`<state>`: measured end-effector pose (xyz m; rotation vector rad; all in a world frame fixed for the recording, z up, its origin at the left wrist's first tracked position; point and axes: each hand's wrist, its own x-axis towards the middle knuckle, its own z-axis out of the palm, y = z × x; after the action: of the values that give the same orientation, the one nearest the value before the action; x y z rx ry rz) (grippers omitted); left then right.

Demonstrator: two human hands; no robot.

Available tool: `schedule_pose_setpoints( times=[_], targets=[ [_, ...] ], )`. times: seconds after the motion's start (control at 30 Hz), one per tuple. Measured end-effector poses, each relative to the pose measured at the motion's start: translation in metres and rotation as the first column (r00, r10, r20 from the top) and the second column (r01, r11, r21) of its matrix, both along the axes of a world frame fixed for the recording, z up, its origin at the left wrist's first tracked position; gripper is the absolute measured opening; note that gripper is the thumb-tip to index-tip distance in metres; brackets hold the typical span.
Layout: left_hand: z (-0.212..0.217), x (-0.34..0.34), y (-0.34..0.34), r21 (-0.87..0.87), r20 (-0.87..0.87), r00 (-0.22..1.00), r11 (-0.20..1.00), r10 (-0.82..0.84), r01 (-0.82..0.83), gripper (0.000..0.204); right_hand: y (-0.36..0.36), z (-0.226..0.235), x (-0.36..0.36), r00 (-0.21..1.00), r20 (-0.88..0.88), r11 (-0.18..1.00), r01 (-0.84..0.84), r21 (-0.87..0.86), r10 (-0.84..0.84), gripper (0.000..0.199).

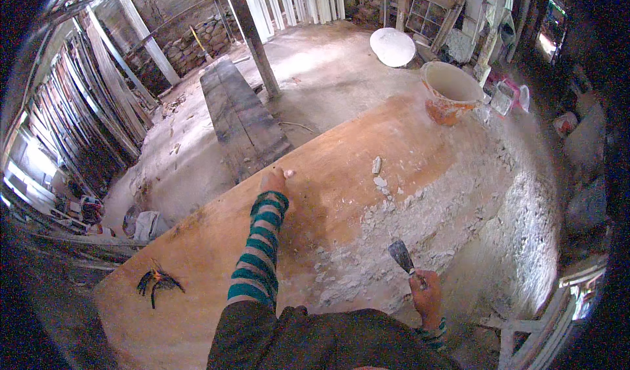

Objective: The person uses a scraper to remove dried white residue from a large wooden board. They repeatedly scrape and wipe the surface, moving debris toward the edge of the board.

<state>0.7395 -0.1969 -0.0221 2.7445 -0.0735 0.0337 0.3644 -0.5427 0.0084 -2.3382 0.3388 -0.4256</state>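
Observation:
My right hand [428, 299] grips the handle of a putty knife [401, 256]. Its flat metal blade points away and a little left, over crumbled white plaster [420, 222] on a large brown wooden board [367, 143]. Farther ahead, my left hand [274, 180] rests at the board's far edge with its fingers curled. A small pale bit shows at the fingertips, and I cannot tell whether it is a plaster crumb or a finger. Loose plaster pieces [377, 166] lie to the right of that hand.
A plaster-smeared bucket [453, 87] stands at the board's far right. Black strips [158, 279] lie at the near left. Beyond the board are a dark plank [239, 110], a post [252, 38] and a round white disc [392, 47]. Long boards [79, 101] lean at left.

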Motion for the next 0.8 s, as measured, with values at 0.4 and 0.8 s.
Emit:
schedule_pose_setpoints(
  times=[0.4,0.8],
  targets=[
    [-0.008,-0.158,-0.183,-0.659,0.039,0.747,0.545,-0.664,0.519,0.022,0.007,0.063,-0.023,0.99,0.111,0.994,0.098,-0.045,-0.093,0.021],
    [0.02,-0.391,0.181,-0.784,-0.036,0.944,0.576,0.328,-0.23,0.024,0.089,0.032,-0.039,0.764,-0.369,0.84,-0.535,0.095,0.528,0.028]
  ],
)
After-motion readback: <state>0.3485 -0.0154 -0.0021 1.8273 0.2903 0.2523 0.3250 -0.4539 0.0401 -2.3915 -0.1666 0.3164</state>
